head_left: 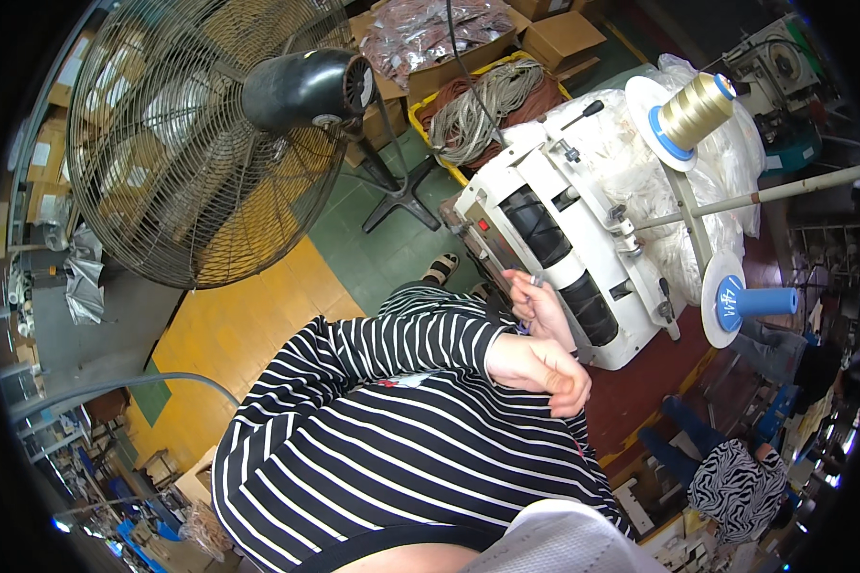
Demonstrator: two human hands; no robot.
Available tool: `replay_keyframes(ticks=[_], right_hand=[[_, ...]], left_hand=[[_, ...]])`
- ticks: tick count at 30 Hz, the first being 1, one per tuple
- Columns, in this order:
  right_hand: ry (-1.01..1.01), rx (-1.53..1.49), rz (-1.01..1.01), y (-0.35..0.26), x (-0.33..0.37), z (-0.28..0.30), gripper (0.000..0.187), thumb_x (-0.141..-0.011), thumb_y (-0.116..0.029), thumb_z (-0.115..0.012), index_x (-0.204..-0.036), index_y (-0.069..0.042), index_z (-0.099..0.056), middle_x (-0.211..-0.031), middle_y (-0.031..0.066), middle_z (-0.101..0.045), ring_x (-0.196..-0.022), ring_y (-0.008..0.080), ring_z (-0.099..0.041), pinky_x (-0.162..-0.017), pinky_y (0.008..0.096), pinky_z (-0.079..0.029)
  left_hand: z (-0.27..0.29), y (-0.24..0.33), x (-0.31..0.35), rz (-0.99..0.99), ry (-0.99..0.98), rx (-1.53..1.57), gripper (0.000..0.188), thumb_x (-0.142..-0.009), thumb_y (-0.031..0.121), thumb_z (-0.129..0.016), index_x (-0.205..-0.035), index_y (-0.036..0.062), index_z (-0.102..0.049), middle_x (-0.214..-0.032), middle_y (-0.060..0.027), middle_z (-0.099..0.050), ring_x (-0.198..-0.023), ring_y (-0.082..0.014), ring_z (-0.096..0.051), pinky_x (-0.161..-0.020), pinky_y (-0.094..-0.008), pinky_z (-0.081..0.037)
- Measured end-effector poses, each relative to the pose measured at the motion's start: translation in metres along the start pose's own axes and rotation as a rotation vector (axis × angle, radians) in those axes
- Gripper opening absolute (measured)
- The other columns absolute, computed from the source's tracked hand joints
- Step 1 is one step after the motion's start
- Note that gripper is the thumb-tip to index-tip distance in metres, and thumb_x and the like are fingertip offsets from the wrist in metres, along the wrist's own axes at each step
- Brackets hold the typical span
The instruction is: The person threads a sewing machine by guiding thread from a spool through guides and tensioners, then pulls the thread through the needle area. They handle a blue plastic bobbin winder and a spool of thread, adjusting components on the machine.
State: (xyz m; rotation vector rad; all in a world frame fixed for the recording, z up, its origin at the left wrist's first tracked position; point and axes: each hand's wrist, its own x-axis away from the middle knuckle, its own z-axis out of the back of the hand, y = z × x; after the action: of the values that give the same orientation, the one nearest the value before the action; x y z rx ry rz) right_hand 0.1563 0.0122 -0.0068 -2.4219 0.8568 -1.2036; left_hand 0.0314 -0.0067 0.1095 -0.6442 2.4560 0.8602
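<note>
The left hand [545, 374], in the head view, crosses before the striped shirt [382, 468], its fingers curled. The right hand [542, 310], just beyond, bends its fingers also; I cannot tell whether either grasps something. Near the right hand stands the white machine [594, 241], with two black roll-like parts [535, 226].

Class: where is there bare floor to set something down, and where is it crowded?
Bare yellow floor, between the fan and the striped shirt; green floor, between the fan's stand and that shirt. Crowded: the yellow basket, heaped with cords.
</note>
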Motion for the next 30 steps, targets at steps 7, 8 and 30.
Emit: replay_keyframes(ticks=[7, 8, 30], right_hand=[[0.207, 0.374, 0.769, -0.058, 0.098, -0.052, 0.013, -0.093, -0.006, -0.055, -0.091, 0.006, -0.061, -0.058, -0.0013, -0.046, -0.049, 0.0046, -0.035, -0.045, 0.0214, -0.024], [0.223, 0.543, 0.888, -0.065, 0.118, -0.060, 0.016, -0.093, -0.004, -0.053, -0.085, 0.007, -0.061, -0.058, 0.0009, -0.048, -0.048, 0.0058, -0.035, -0.044, 0.0227, -0.024], [0.397, 1.497, 0.599, -0.040, 0.019, -0.064, 0.034, -0.093, -0.010, -0.053, -0.126, -0.003, -0.056, -0.099, 0.0196, -0.057, -0.093, 0.0341, -0.060, -0.079, 0.0392, -0.048]], left_hand=[[0.038, 0.012, 0.048, 0.263, 0.140, -0.515, 0.041, -0.103, 0.030, -0.040, -0.102, -0.0036, -0.062, -0.091, -0.0101, -0.067, -0.087, -0.0166, -0.063, -0.083, -0.0298, -0.051], [0.046, 0.011, 0.057, 0.351, 0.321, -0.538, 0.044, -0.103, 0.034, -0.039, -0.105, -0.0029, -0.062, -0.095, -0.0113, -0.068, -0.089, -0.0170, -0.064, -0.083, -0.0306, -0.051], [-0.033, 0.166, 0.093, 0.110, 1.022, -0.963, 0.029, -0.099, 0.029, -0.049, -0.093, 0.0043, -0.063, -0.060, 0.0078, -0.038, -0.053, -0.0023, -0.028, -0.048, -0.0198, -0.021]])
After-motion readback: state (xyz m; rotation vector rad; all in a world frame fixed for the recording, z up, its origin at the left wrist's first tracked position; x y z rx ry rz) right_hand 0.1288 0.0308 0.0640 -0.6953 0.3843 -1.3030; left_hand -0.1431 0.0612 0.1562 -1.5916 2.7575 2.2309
